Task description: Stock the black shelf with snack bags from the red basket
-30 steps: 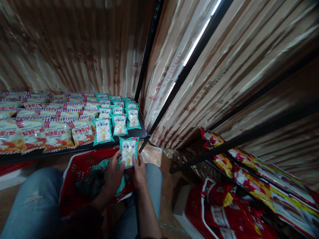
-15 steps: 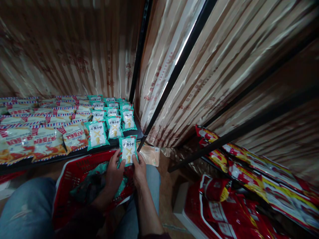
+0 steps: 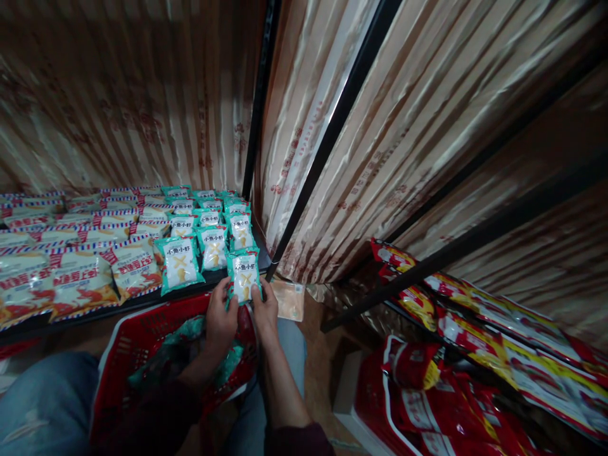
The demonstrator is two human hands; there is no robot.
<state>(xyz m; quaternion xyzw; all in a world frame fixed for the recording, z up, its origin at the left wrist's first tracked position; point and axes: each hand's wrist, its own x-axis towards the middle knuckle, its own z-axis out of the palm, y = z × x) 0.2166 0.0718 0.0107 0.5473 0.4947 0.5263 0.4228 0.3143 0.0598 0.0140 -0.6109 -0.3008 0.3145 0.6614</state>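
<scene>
Between my two hands is a teal and white snack bag (image 3: pixel 245 276), held upright by its lower sides at the shelf's front edge. My left hand (image 3: pixel 221 320) grips its left side, and my right hand (image 3: pixel 265 311) grips its right side, thumbs on the front. Just behind it, rows of matching teal snack bags (image 3: pixel 213 247) stand on the dark shelf (image 3: pixel 137 303). Below my forearms sits a red basket (image 3: pixel 130 335) with more teal bags (image 3: pixel 190 329) inside, partly hidden by my left arm.
White and orange snack bags (image 3: pixel 83 278) fill the shelf to the left. Black metal posts (image 3: pixel 327 142) stand before pleated curtains (image 3: pixel 361 183). At right, a red basket (image 3: pixel 368 399) holds red packages (image 3: pixel 441 405), beside a shelf of red and yellow packs (image 3: pixel 475 348).
Both hands have moved the held snack bag slightly up and forward, closer to the front of the teal rows. The view has shifted a little.
</scene>
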